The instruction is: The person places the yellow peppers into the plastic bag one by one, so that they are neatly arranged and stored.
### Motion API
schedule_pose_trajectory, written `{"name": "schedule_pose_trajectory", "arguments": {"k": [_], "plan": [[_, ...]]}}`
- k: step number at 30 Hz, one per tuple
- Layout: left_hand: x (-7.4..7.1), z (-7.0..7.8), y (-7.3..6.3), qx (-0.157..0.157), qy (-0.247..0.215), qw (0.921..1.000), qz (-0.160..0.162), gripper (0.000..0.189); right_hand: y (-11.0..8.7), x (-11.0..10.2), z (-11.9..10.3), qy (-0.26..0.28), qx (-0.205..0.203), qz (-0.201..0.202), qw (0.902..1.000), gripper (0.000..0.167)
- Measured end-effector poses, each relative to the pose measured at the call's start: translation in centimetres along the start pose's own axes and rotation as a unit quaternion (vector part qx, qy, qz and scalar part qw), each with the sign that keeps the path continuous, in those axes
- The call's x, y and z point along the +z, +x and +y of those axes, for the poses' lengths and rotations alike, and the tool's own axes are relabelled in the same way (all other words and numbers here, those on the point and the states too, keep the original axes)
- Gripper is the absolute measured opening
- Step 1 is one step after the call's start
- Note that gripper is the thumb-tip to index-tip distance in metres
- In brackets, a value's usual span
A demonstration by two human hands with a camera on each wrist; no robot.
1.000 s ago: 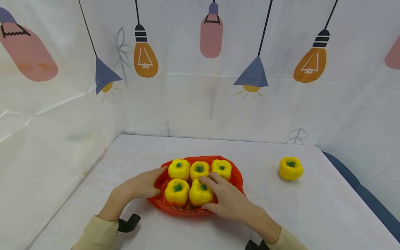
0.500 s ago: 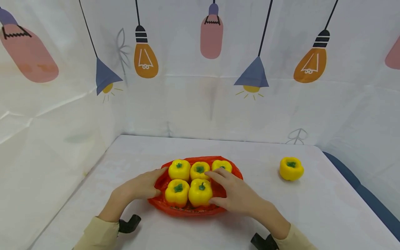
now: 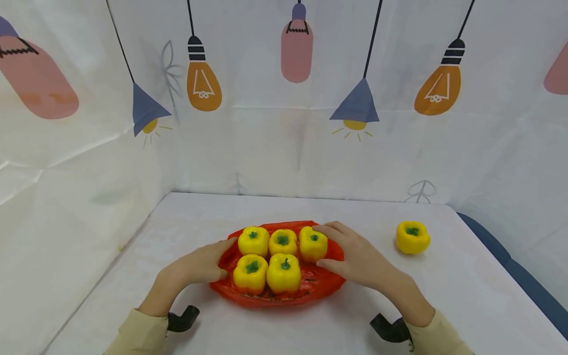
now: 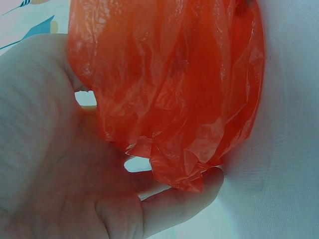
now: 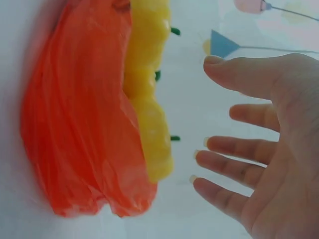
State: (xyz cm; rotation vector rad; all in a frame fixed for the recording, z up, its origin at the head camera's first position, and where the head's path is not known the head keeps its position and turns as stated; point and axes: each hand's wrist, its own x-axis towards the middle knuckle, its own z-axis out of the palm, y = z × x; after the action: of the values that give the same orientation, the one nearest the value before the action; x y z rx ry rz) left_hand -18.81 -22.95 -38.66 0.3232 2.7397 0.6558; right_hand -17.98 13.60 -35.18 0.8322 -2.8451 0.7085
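Several yellow bell peppers with green stems sit in two rows on an opened red plastic bag in the middle of the table. My left hand holds the bag's left edge, its thumb and fingers round the crinkled plastic in the left wrist view. At the bag's right side, my right hand spreads its fingers around the back right bell pepper, fingertips right at its side. The right wrist view shows these fingers apart and fairly straight, with a gap to the peppers.
One more yellow bell pepper stands alone on the white table, to the right of the bag. A white curtain printed with lamps and bulbs hangs behind. A dark blue chair-like edge shows beyond the table's right side.
My right hand has left the front right pepper and moved right and back to the back right pepper, which now leans slightly. The left hand stays at the bag's edge.
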Motion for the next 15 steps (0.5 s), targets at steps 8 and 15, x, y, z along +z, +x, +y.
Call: {"name": "schedule_pose_trajectory", "arguments": {"k": [8, 15], "plan": [[0.0, 0.0, -0.1, -0.003, -0.002, 1.0000, 0.000, 0.079, 0.0, -1.8, 2.7, -0.003, 0.003, 0.018, 0.9998, 0.068], [-0.1, 0.1, -0.2, 0.002, -0.007, 1.0000, 0.000, 0.078, -0.5, -3.8, 5.3, 0.002, 0.032, 0.018, 0.9993, 0.071]]}}
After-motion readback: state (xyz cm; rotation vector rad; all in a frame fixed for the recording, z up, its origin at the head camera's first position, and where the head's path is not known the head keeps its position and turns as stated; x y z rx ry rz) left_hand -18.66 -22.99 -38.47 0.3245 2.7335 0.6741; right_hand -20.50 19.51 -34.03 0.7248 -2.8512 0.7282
